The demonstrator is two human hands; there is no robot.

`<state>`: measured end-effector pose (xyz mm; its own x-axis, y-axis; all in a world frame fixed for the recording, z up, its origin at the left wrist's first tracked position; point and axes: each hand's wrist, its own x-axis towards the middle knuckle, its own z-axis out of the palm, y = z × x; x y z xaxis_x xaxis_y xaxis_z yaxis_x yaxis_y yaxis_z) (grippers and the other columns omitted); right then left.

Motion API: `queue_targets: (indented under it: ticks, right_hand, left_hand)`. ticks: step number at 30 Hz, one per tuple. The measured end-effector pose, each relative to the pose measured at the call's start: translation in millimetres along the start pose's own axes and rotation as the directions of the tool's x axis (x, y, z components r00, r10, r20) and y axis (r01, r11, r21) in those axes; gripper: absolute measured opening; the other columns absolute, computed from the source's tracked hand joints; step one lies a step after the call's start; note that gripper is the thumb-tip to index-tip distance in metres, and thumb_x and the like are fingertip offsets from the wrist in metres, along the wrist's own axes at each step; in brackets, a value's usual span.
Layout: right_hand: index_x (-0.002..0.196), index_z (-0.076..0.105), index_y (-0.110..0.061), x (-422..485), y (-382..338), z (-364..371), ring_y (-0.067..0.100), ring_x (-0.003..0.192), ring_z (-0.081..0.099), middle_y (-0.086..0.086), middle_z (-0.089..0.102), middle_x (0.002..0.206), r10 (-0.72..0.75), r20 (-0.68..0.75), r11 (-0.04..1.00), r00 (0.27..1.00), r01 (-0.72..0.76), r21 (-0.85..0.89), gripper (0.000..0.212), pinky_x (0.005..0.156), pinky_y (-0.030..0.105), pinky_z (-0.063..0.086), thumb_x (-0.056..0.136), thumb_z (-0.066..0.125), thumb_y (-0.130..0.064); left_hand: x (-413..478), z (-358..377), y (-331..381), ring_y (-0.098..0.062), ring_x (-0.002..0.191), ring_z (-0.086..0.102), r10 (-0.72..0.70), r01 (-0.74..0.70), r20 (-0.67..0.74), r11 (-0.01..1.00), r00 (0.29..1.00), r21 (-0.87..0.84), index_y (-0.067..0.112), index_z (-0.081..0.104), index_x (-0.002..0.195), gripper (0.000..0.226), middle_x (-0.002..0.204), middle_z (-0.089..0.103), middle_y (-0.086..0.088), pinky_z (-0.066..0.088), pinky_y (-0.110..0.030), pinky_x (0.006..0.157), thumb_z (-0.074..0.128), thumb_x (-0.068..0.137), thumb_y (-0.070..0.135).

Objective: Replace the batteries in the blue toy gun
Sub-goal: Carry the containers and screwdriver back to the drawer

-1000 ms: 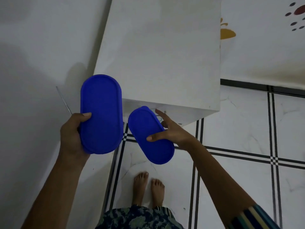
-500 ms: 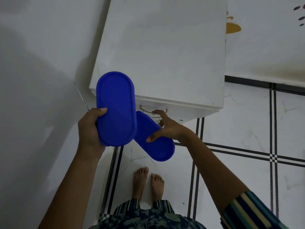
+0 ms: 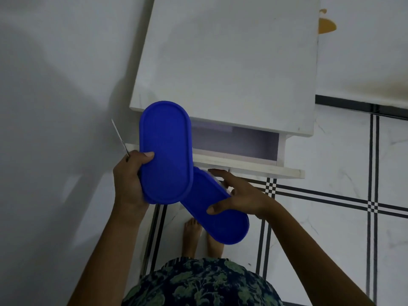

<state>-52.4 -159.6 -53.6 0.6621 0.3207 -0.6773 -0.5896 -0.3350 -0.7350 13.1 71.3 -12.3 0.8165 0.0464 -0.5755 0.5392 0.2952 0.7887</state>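
Gripping a blue container (image 3: 165, 151) is the left hand (image 3: 129, 182); the right hand (image 3: 240, 195) is grasping another container (image 3: 223, 224) at four o'clock.

We get one wide head view, aimed steeply down: left hand (image 3: 129, 184) and right hand (image 3: 241, 195) close up, cabinet (image 3: 231, 62) and floor (image 3: 331, 228) beyond.

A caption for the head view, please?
Left hand holds upper blue container, right hand lower blue container, before open drawer.
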Motion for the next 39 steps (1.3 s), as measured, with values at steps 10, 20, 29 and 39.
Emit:
queue_targets:
  ticks: [10,20,29,39]
  right_hand:
    - [0.129,0.06,-0.033,-54,-19,-8,0.029,0.109,0.066,0.0,0.066,0.124,0.002,0.1,0.945,0.995,-0.035,0.326,0.055,0.081,0.044,0.059,0.077,0.075,-0.026]
    - [0.122,0.059,-0.014,-48,-39,-31,0.024,0.091,0.071,0.008,0.07,0.108,0.0,-0.062,0.717,0.998,0.043,0.695,0.042,0.064,0.03,0.058,0.082,0.063,-0.025]
    - [0.124,0.058,-0.011,-25,-39,-40,0.021,0.085,0.069,0.009,0.07,0.103,0.216,-0.004,0.644,0.976,-0.14,0.752,0.05,0.06,0.027,0.058,0.08,0.067,-0.033]
    - [0.121,0.059,-0.011,-34,-15,-19,0.024,0.088,0.072,0.01,0.074,0.1,0.253,-0.092,0.512,0.963,-0.053,0.857,0.045,0.06,0.028,0.06,0.08,0.068,-0.028]
  left_hand:
    - [-15,5,15,-0.014,0.08,0.069,0.023,-0.022,0.002,0.976,1.0,-0.219,0.026,0.079,0.078,0.04,0.092,0.073,0.005,0.059,-0.026,0.061,0.043,0.093,0.014]
    - [-8,16,19,-0.015,0.081,0.069,0.009,-0.004,0.032,0.989,0.999,-0.15,0.021,0.069,0.09,0.025,0.094,0.072,0.005,0.058,-0.027,0.062,0.046,0.091,0.011]
    - [-1,16,4,-0.027,0.099,0.066,-0.136,0.135,0.002,0.987,0.991,0.085,0.021,0.067,0.088,0.008,0.106,0.071,-0.002,0.056,-0.038,0.071,0.064,0.081,0.019]
    - [5,16,7,-0.028,0.096,0.065,-0.237,0.231,-0.029,0.906,0.971,0.355,0.018,0.064,0.098,0.014,0.106,0.067,-0.006,0.054,-0.043,0.076,0.062,0.087,0.027]
